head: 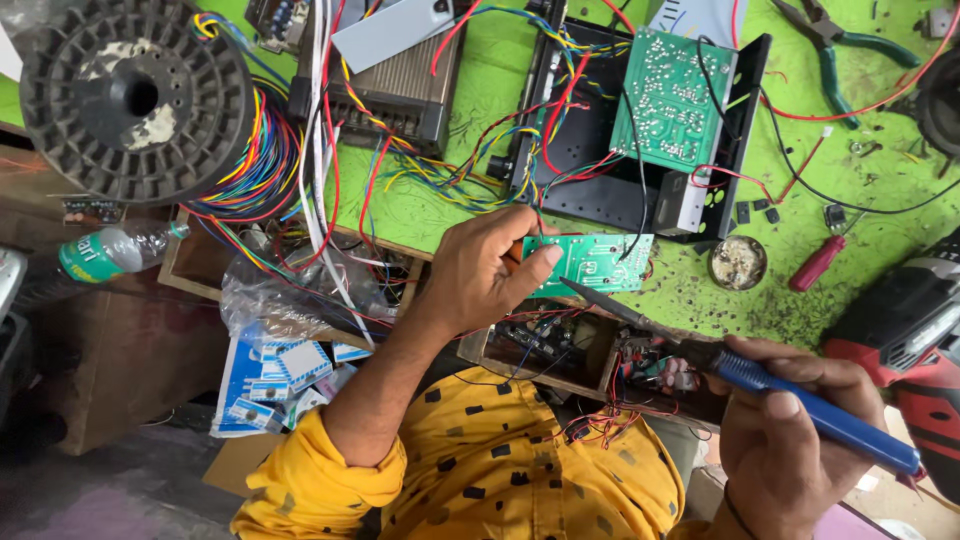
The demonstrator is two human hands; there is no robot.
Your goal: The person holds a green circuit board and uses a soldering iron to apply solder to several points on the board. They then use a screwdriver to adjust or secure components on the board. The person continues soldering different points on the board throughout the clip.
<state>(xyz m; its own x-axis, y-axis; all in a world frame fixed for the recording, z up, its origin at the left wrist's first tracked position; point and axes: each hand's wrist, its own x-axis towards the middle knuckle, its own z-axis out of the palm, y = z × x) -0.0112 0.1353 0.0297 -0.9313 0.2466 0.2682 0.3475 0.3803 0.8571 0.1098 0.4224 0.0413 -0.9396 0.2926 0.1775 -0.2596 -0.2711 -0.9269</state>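
Green-labelled clear bottle (110, 250) at left, blue-white cartons (280, 375), perhaps crumpled, below

One camera on the person's head looks straight down, quite near, at the green tabletop (450, 215) edge and the person's lap.

Small green board (597, 262) partly behind left hand (480, 275), red drill (915, 345) and pliers (835, 40) cut off by edges

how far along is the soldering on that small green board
Mid-job. Done: the small green board already carries wires. In hand: left hand holds it while right hand points the blue soldering iron at its lower edge. Left: the black chassis lies open, loose wires around.
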